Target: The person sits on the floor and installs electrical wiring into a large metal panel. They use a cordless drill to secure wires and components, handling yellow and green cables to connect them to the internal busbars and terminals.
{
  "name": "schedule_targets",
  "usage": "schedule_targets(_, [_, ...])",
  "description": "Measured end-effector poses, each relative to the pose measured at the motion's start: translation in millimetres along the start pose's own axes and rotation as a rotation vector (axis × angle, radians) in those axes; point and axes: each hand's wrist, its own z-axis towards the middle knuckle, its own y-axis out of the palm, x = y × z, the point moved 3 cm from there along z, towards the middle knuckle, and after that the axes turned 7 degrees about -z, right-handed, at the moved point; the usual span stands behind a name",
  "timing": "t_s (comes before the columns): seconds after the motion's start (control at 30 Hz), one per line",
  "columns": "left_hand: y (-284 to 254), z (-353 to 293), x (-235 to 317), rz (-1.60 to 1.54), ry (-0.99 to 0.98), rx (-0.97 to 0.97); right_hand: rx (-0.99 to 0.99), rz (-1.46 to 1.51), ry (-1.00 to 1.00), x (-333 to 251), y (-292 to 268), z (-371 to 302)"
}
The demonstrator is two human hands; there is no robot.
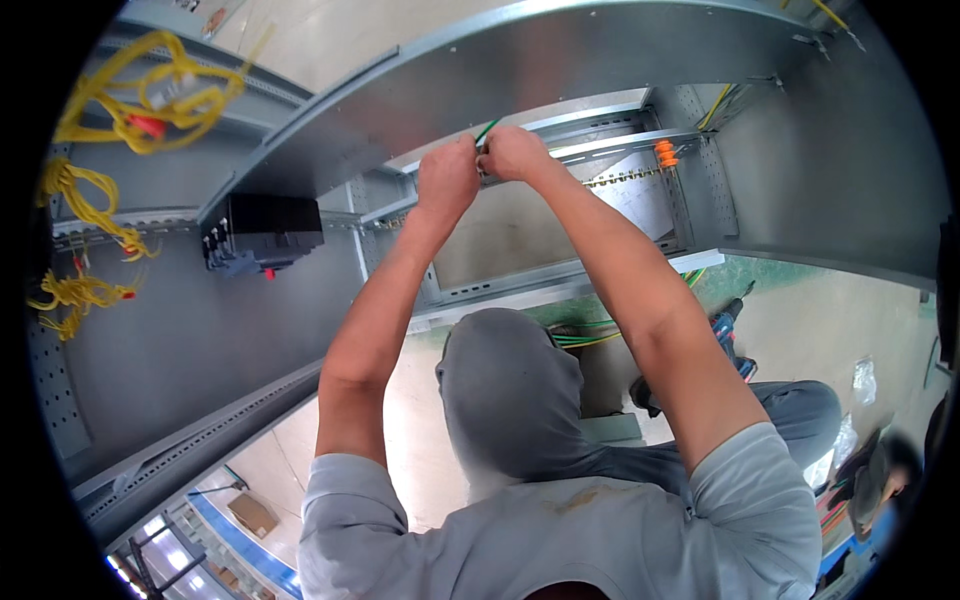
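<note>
My left hand [449,176] and my right hand [514,155] meet at the upper middle, reaching into a grey metal cabinet frame [520,285]. Fingers of both hands are closed in a pinch at the end of a thin green wire [487,131], which rises from between them. Something small and pale shows between the fingertips, too small to name. My hands cover part of a perforated metal rail [590,148] that crosses the frame behind them.
A broad metal panel [560,50] spans above my hands. To the left are a black breaker [265,235] and bundles of yellow wire [85,205]. Orange insulators [666,153] sit on the right side of the frame. A cordless drill [728,335] lies on the floor by my leg.
</note>
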Motion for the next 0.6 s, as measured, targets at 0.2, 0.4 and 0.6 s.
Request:
schedule_targets(0.2, [-13.4, -1.7, -35.4, -0.853, -0.086, -0.23, -0.06, -0.007, -0.007, -2.7, -8.2, 7.5])
schedule_targets(0.4, [6.0, -11.0, -54.5, -0.905, -0.199, -0.353, -0.024, 0.024, -0.046, 8.6, 2.6, 6.6])
schedule_targets(0.6, [10.4, -20.1, -60.1, -0.897, -0.2, -0.381, -0.069, -0.054, -0.046, 3.1, -1.6, 2.0])
